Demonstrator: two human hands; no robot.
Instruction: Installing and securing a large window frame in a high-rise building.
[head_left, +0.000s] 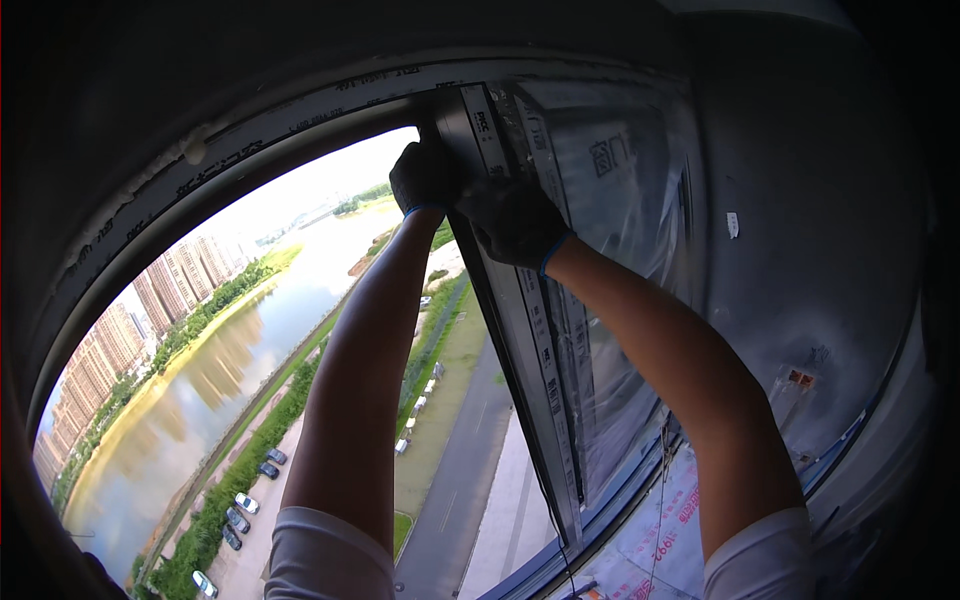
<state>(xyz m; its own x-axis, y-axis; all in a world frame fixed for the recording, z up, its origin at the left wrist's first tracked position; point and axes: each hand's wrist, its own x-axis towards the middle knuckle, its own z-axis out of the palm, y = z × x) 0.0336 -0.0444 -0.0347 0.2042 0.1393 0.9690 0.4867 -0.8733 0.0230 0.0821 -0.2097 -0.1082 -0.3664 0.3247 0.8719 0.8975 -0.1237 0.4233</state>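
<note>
Both my arms reach up to the top of an upright window post, which carries printed protective film. My left hand, in a dark glove with a blue cuff, is closed against the post's left edge, beside the opening. Close by on the right, my right hand, gloved alike, is curled in front of the post with its fingers blurred. What the fingers hold is hidden by the dark gloves. A thin black strip hangs at the foot of the post.
Right of the post is a glass panel under clear film. The window's top frame curves over the left side. Outside, far below, lie a river, a road and parked cars. Printed sheeting covers the lower right, beside a grey wall.
</note>
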